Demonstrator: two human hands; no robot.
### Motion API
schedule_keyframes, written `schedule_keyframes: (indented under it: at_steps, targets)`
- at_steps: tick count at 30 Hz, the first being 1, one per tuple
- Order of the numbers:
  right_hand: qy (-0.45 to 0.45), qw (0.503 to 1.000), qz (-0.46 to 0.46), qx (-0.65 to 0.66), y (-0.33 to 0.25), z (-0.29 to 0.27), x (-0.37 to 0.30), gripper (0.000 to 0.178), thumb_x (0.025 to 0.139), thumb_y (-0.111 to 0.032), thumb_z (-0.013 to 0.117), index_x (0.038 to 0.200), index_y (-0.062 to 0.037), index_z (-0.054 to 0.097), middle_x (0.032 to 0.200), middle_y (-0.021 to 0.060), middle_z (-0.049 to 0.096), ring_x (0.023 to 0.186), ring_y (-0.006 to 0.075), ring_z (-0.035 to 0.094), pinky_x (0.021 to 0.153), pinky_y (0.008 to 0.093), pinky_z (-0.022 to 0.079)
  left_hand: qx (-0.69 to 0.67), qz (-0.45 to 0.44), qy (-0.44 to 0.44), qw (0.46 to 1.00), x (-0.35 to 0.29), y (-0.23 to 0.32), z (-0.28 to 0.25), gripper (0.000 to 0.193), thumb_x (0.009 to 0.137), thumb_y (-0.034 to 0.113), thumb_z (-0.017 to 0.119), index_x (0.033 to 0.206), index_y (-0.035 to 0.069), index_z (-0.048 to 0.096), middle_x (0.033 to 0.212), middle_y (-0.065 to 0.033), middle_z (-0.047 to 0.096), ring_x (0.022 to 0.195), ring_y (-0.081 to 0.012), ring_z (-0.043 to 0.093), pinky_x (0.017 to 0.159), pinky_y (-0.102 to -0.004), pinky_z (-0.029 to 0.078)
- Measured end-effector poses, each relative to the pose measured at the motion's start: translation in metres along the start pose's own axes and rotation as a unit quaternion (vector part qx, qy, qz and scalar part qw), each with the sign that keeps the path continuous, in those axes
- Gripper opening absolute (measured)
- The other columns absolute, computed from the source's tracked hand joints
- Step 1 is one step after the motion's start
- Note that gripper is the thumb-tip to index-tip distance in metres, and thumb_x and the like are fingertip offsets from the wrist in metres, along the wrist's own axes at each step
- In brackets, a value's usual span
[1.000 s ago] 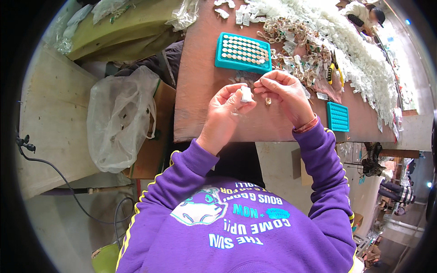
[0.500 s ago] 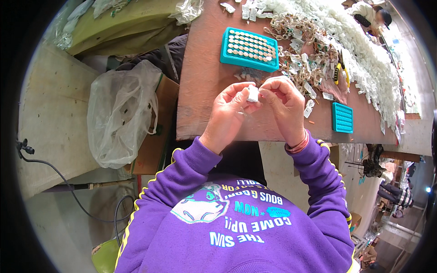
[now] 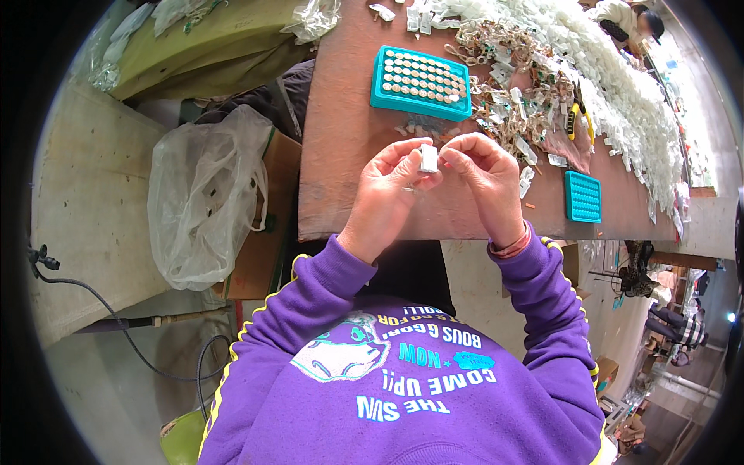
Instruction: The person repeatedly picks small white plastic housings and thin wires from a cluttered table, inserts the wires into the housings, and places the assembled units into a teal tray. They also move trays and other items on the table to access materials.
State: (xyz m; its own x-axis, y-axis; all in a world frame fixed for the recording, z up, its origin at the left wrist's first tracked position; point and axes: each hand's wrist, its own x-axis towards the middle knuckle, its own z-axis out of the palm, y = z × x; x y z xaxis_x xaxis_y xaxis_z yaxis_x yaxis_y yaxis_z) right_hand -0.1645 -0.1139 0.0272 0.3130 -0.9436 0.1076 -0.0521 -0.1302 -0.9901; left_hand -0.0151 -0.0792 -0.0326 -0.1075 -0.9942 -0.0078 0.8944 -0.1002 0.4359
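My left hand [image 3: 385, 186] is closed, its thumb and fingers pinching a small white rectangular plastic piece [image 3: 428, 160] above the near part of the table. Just to the right of that piece, my right hand [image 3: 490, 174] has its thumb and forefinger pressed together. Whatever sits between those right fingertips is too small to make out. Beyond both hands lies a teal tray [image 3: 375, 99] holding rows of round, silvery button-like discs [image 3: 422, 77]. Small loose bits in a clear plastic wrap [image 3: 426, 126] lie between the tray and my fingers.
On the brown table [image 3: 329, 170], tangled wires with small parts [image 3: 496, 108] border a big heap of whitish plastic pieces [image 3: 542, 39]. Yellow-handled pliers [image 3: 573, 122] and a second teal tray [image 3: 583, 197] lie right. A clear bag [image 3: 203, 201] hangs left. Another person [image 3: 632, 27] sits far right.
Both hands keep nearly the same place and grip. The whole view has shifted very slightly; the white piece remains in my left fingers.
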Motion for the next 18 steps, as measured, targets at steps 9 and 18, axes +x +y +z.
schedule_keyframes:
  at_steps: [9, 18]
  targets:
    - [0.024, 0.984, -0.081, -0.158, 0.001, -0.001, 0.001, 0.008, 0.086, 0.001, 0.066, 0.093, 0.001, 0.064, 0.084, 0.0072, 0.065, 0.075, 0.0142, 0.067, 0.068, 0.0264, 0.053, 0.014, -0.005, 0.004, 1.0, -0.002, 0.003, 0.006, 0.025, 0.099, 0.015, 0.057, 0.118, -0.002, 0.059, 0.105, -0.0108, 0.066, 0.093, -0.0176, 0.065, 0.083, -0.0315, 0.054]
    - [-0.06, 0.918, -0.181, -0.348, -0.021, -0.01, 0.008, 0.007, 0.083, -0.005, 0.067, 0.088, -0.0042, 0.063, 0.083, 0.0089, 0.063, 0.072, 0.0237, 0.065, 0.063, 0.031, 0.052, 0.018, -0.026, -0.008, 0.999, -0.001, 0.004, 0.002, 0.028, 0.099, 0.014, 0.056, 0.122, -0.002, 0.057, 0.107, -0.0107, 0.066, 0.097, -0.0171, 0.065, 0.086, -0.0343, 0.057]
